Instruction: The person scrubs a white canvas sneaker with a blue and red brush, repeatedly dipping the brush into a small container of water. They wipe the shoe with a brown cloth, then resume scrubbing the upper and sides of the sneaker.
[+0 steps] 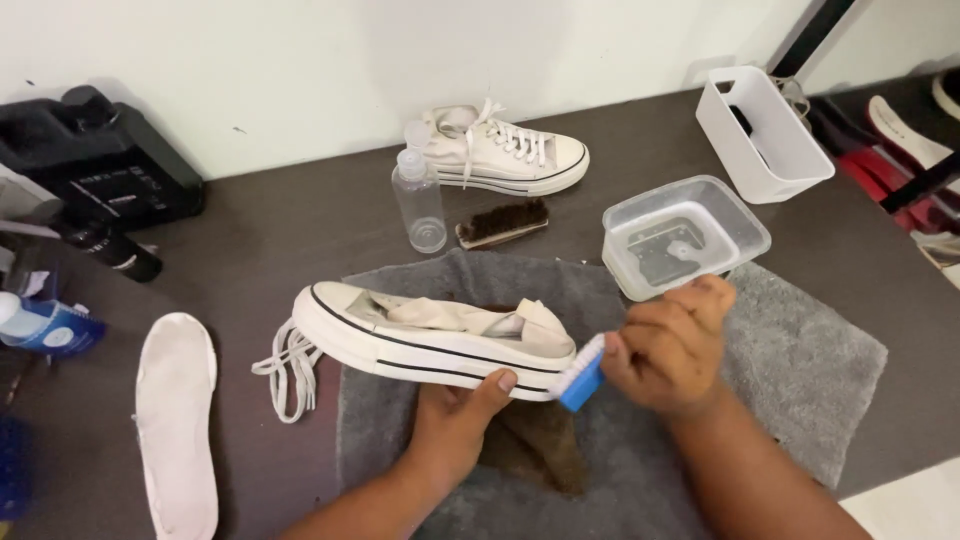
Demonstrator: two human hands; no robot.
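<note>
The person holds 1 white canvas shoe [430,335] on its side over a grey towel [800,360], with its laces [285,370] already pulled out and lying on the dark table [300,230] at the toe end. Its insole [175,420] also lies apart, on the table to the left. The left hand [455,420] props the shoe from below, thumb pressed on the sole edge. The right hand [665,345] is closed around a small blue brush [582,372], whose bristles touch the rubber sidewall at the heel. Judging by this, stripping the shoe is done and scrubbing is under way at 1 end; how clean the sole is cannot be told. The second shoe [505,150] stands laced by the wall, apparently untouched, near a spray bottle [418,195], a brown brush [503,222] and a clear tub [685,235] of water.
</note>
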